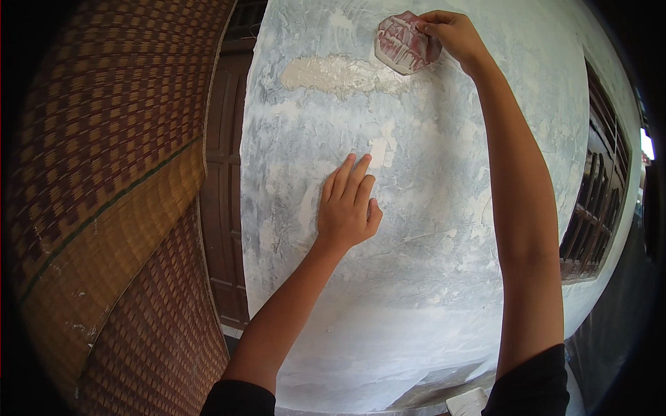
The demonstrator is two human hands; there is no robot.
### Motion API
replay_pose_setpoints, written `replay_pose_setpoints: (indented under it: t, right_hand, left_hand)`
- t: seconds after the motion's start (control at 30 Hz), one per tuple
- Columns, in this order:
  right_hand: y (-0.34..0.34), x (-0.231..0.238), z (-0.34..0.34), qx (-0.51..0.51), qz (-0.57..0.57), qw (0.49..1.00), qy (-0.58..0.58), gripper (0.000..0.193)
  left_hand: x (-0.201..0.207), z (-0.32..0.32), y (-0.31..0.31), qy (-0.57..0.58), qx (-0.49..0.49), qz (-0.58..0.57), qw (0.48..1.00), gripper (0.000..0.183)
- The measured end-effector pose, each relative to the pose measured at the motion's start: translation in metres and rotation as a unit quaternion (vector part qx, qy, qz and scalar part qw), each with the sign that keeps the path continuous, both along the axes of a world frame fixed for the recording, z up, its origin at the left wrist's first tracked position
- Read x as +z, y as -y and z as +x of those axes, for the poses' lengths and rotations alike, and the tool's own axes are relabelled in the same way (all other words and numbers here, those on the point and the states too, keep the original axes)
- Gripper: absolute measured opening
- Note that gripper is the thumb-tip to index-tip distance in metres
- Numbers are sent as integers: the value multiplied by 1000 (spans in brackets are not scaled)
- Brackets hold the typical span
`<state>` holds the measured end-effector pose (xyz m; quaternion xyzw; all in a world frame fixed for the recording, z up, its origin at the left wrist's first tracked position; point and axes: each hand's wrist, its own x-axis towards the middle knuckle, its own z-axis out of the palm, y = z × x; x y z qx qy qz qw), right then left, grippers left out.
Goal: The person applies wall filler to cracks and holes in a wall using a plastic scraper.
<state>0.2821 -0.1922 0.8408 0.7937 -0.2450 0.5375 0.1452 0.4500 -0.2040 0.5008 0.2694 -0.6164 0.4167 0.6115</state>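
Observation:
High on the white and grey plastered wall [430,208], my right hand [449,35] grips the edge of a flat, eight-sided reddish scraper [406,45] smeared with white paste. The scraper lies against or very close to the wall. Just left of it runs a long, cream-coloured patch of wet-looking filler [326,74]. Lower down, my left hand [348,204] is open, its fingers stretched upward near a small white patch [382,147]; the fingertips appear to touch the wall.
Woven brown and tan mats [132,139] hang along the left side. Beyond the wall's left edge stands a dark wooden door [225,173]. A window with dark wooden bars [596,187] is set at the right. A pale block-like object [466,403] sits at the bottom.

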Motion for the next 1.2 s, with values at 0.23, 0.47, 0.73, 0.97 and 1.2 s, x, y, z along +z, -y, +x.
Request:
replay_pose_setpoints:
  t: [0.23,0.47,0.73,0.97,1.2]
  right_hand:
    - [2,-7,17,77,12,997,-19,22]
    - [-1,5,0,79,2,996,42,22]
    - [2,-16,40,19,-3,1000,-10,23]
    - [-18,-12,-28,152,17,986,73,26]
    - [-50,-83,-76,66,55,996,34,20]
  left_hand:
    - [0,3,-1,-2,4,8,1000,39]
    - [0,-1,0,-1,-2,-4,1000,39]
    - [-1,5,-1,-2,8,3,1000,38]
    - [0,-2,1,0,2,1,1000,38]
    - [0,-2,0,-3,2,-13,1000,37]
